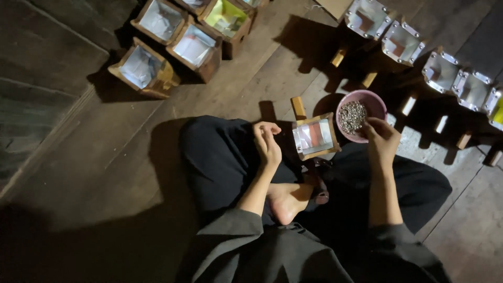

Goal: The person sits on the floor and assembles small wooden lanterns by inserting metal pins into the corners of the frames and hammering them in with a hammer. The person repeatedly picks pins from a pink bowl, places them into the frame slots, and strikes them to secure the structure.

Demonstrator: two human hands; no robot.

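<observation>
Head view, looking down at a person sitting cross-legged on a wooden floor (105, 173). A small wooden box (316, 137) with a shiny lining rests at the knees. Left hand (268, 142), loosely curled, holds nothing visible, just beside it. Right hand (381, 137) pinches into a pink bowl (375, 100) of small metal bits (352, 115). Likely picking one up; fitting it to the box needs a fine grip.
</observation>
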